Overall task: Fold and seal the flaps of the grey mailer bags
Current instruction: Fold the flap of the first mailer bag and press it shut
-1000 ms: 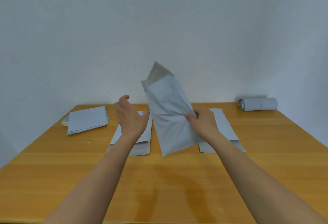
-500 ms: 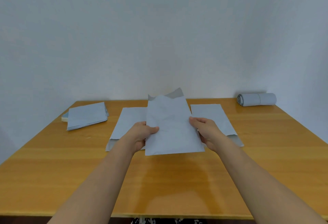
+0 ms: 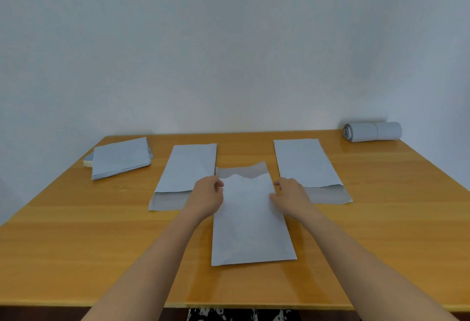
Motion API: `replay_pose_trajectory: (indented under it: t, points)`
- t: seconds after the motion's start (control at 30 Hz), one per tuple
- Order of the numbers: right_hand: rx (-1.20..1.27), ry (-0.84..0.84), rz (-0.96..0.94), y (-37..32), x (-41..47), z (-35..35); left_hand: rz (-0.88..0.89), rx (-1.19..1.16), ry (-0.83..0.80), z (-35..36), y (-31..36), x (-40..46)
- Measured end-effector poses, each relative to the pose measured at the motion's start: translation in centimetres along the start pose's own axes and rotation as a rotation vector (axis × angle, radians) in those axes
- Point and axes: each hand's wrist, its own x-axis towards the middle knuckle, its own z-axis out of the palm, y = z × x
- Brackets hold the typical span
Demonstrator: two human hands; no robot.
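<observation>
A grey mailer bag (image 3: 251, 231) lies flat on the wooden table (image 3: 101, 244) in front of me. Its darker open flap (image 3: 244, 169) points away from me. My left hand (image 3: 206, 198) holds the bag's left edge near the mouth, fingers curled. At the right edge, level with it, my right hand (image 3: 290, 198) holds the bag with the thumb on top. Two more grey mailer bags lie flat, one to the left (image 3: 188, 168) and one to the right (image 3: 305, 163), each with its open flap towards me.
A stack of grey mailer bags (image 3: 119, 158) sits at the far left of the table. A roll of grey bags (image 3: 373, 131) lies at the far right corner by the wall. The table's near edge runs just below my forearms.
The bag was held up in the air in my right hand. Both hands then took its sides and brought it down flat onto the table, flap away from me.
</observation>
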Motion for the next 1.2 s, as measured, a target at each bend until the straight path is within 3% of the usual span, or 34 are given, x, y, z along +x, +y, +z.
replay_pose_trajectory:
  t: [0.2, 0.47, 0.57, 1.2]
  points:
    - [-0.105, -0.004, -0.185, -1.2, 0.4, 3.4, 0.165, 0.055, 0.009, 4.0, 0.4, 0.5]
    - [-0.158, 0.094, -0.284, -1.6, 2.2, 6.4, 0.208, 0.301, -0.052, 7.4, -0.1, 2.1]
    - [-0.157, 0.080, -0.317, -1.2, 3.0, 6.8, 0.223, 0.296, -0.076, 8.2, -0.3, 2.7]
    - [-0.306, -0.008, -0.176, -0.1, 1.2, 7.5, 0.090, 0.397, -0.114, 9.0, -1.3, 0.8]
